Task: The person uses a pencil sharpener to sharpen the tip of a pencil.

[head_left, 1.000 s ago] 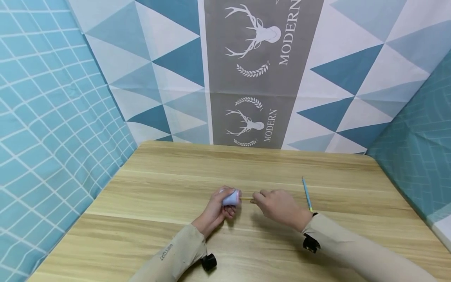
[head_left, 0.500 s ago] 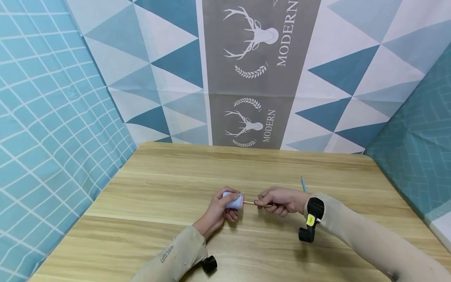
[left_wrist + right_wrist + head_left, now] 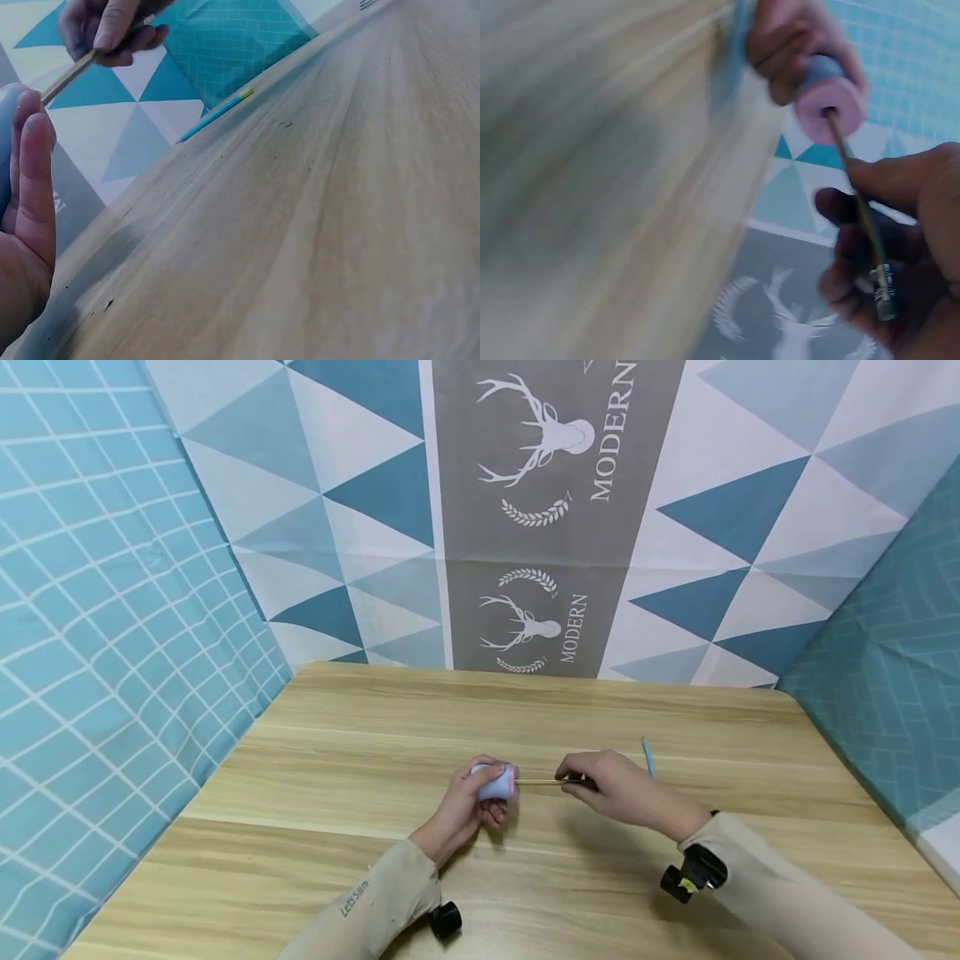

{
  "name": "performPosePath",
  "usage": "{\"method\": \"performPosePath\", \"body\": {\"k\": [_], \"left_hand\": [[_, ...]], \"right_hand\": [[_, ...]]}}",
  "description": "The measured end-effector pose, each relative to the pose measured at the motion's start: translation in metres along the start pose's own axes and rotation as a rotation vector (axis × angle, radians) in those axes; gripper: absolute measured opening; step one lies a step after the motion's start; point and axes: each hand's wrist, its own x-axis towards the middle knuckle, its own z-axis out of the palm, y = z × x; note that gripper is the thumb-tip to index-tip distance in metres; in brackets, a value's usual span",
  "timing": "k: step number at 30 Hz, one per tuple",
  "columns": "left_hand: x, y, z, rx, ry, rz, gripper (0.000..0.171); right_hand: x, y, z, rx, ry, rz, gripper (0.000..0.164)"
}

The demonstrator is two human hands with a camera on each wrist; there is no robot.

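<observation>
My left hand (image 3: pixel 459 810) grips a small lavender pencil sharpener (image 3: pixel 492 783), thumb on top, held tilted on its side just over the table. Its pink end (image 3: pixel 812 114) faces right and has a hole in the middle. Into that hole runs a gold-coloured pencil (image 3: pixel 540 782); the tip inside is hidden. My right hand (image 3: pixel 628 789) pinches the pencil's shaft toward its rear, back of the hand upward. The pencil's metal-banded end (image 3: pixel 883 289) shows below the right fingers in the right wrist view.
On the wooden table (image 3: pixel 360 752), a light blue pencil (image 3: pixel 648 758) lies behind the right forearm, its yellow-green end (image 3: pixel 247 93) showing in the left wrist view. Patterned cloth (image 3: pixel 525 527) hangs along the back and sides.
My right hand rolled palm-upward half a second ago and has now turned back over, sitting slightly farther right. The left hand and sharpener have hardly moved.
</observation>
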Motion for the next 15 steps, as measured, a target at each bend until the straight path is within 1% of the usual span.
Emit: {"method": "performPosePath", "body": {"k": [2,3,4,6,7,8,10,13,15], "left_hand": [[0.0,0.001,-0.001,-0.007,0.003,-0.004,0.009],[0.0,0.002,-0.001,-0.01,0.004,-0.006,0.009],[0.0,0.002,-0.002,-0.015,0.006,-0.008,0.01],[0.0,0.003,-0.003,-0.021,0.012,-0.016,0.01],[0.0,0.003,-0.003,-0.022,0.013,-0.02,0.011],[0.0,0.004,-0.003,-0.021,0.012,-0.025,0.011],[0.0,0.003,-0.003,-0.019,0.013,-0.036,0.011],[0.001,0.003,-0.002,-0.017,0.008,-0.051,0.012],[0.001,0.002,-0.001,-0.02,0.007,-0.055,0.013]], "right_hand": [[0.0,-0.001,0.005,-0.318,0.078,-0.187,0.01],[0.0,-0.001,0.008,-0.455,0.111,-0.263,0.012],[0.001,-0.001,0.011,-0.577,0.143,-0.33,0.018],[0.003,0.003,0.019,-0.773,0.198,-0.43,0.032],[0.005,0.005,0.023,-0.838,0.226,-0.463,0.039],[0.006,0.006,0.026,-0.877,0.259,-0.482,0.044],[0.009,0.01,0.031,-0.913,0.323,-0.509,0.042],[0.012,0.015,0.036,-0.903,0.398,-0.534,0.039],[0.014,0.016,0.037,-0.888,0.426,-0.538,0.039]]}}
